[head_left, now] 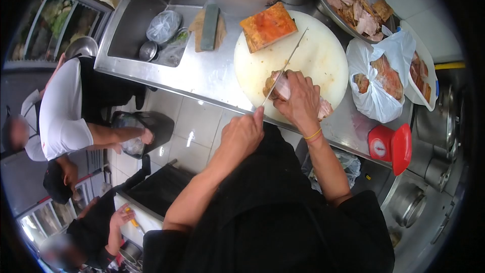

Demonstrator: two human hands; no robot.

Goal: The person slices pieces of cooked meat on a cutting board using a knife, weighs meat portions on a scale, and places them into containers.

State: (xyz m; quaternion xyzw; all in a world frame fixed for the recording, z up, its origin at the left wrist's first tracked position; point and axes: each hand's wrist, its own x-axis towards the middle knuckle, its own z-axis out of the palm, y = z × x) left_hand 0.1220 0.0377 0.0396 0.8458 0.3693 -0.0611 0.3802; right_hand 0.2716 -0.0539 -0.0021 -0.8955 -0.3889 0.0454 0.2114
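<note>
My left hand (239, 136) is closed round the handle of a long knife (291, 55), whose blade points up and away across the round white cutting board (323, 40). My right hand (298, 100) presses on a piece of cooked meat (281, 88) at the near side of the board, fingers curled over it. The blade lies against or just over this meat; I cannot tell if it has cut in. Another bit of meat (324, 108) shows beside my right wrist. A slab of crisp-skinned roast pork (268, 26) rests at the back of the board.
Around the board are a metal bowl of cut meat (356, 7), a plastic bag of meat (380, 78), a white tray (429, 88) and a red kitchen scale (389, 146). A sharpening stone (209, 28) lies left, by the sink (129, 45). Co-workers (65, 106) stand at left.
</note>
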